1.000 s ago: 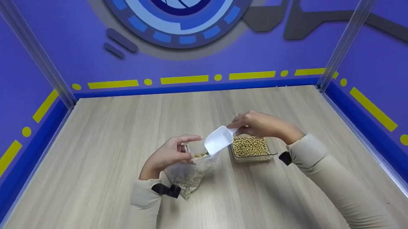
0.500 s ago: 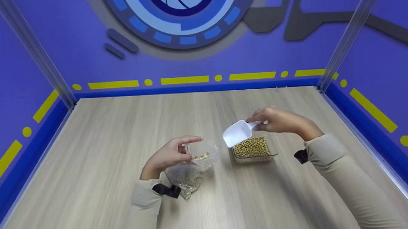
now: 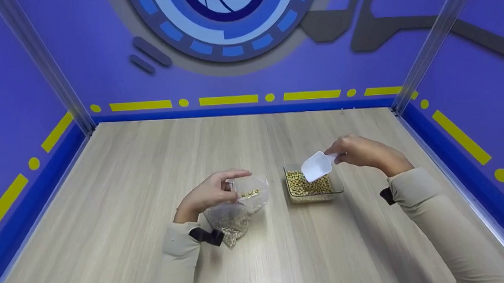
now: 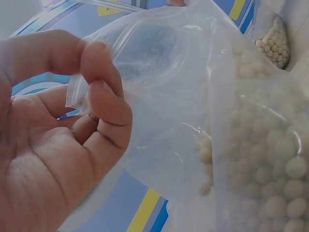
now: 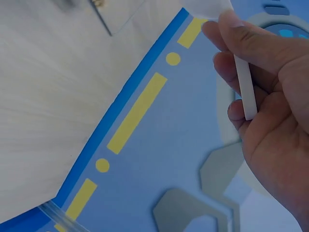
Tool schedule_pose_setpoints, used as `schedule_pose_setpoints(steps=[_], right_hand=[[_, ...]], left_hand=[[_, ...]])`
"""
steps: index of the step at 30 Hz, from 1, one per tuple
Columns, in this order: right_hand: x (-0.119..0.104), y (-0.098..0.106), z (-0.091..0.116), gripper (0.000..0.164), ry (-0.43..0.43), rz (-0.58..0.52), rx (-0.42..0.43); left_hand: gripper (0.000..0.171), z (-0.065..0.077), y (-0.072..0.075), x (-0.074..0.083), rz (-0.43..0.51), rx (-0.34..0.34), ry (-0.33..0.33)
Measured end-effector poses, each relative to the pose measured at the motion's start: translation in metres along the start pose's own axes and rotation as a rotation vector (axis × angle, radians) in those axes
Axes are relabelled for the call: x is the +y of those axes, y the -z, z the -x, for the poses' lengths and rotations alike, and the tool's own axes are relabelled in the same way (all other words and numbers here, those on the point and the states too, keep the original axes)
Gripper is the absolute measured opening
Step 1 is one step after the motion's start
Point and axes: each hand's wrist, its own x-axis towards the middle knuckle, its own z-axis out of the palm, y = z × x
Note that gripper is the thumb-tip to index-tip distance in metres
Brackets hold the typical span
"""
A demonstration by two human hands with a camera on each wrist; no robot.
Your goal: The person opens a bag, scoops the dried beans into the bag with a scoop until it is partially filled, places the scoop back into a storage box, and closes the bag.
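My left hand [image 3: 211, 190] pinches the rim of a clear plastic bag [image 4: 164, 96], its mouth held apart. Pale round beans [image 4: 275, 174] fill the bag's lower part, and a few show through the opening in the head view. My right hand [image 3: 362, 153] grips the handle of a white scoop [image 3: 316, 167]; in the right wrist view the handle [image 5: 245, 89] lies between thumb and curled fingers. The scoop is above a glass container [image 3: 338, 191] of yellowish beans [image 3: 299, 185]; whether it touches them I cannot tell. No beans are visible in the scoop.
Bag and container stand on a wood-grain table [image 3: 149, 164], a short gap between them. Blue-purple panels [image 3: 274, 71] with yellow dashes enclose the table at the back and both sides.
My right hand has carried the scoop rightward from the bag's mouth to above the glass container. The left hand has stayed almost still on the bag.
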Motion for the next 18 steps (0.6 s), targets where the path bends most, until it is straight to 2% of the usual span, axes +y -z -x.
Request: schedule_pose_setpoints(steps=[5,14,18], right_hand=[[0.003,-0.004,0.003,0.029,-0.008,0.069,-0.011],[0.005,-0.012,0.005,0.024,0.043,0.199,0.016],[0.003,-0.013,0.007,0.021,0.041,0.246,0.002]], left_hand=[[0.06,0.0,0.0,0.001,-0.004,0.002,0.002],[0.059,-0.001,0.0,-0.001,0.007,-0.002,0.003],[0.059,-0.002,-0.001,-0.001,0.014,-0.002,0.026]])
